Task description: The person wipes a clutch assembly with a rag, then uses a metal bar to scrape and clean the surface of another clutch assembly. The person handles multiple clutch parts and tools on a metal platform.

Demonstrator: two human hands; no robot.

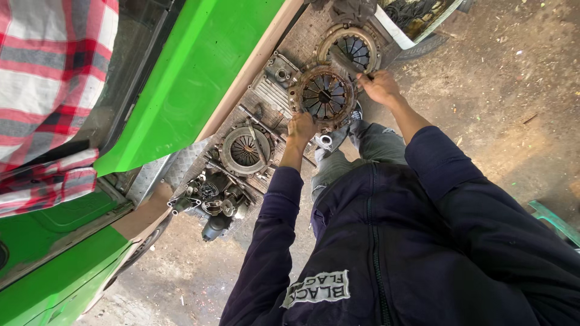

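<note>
Both arms reach forward. The left hand (301, 125) grips the edge of a rusty round clutch plate (325, 95) above the metal ledge (266, 90); the right hand (377, 84) pinches a brush (344, 63) against it.

Rusty round clutch pressure plate (325, 96), tilted, above the metal deck
</note>
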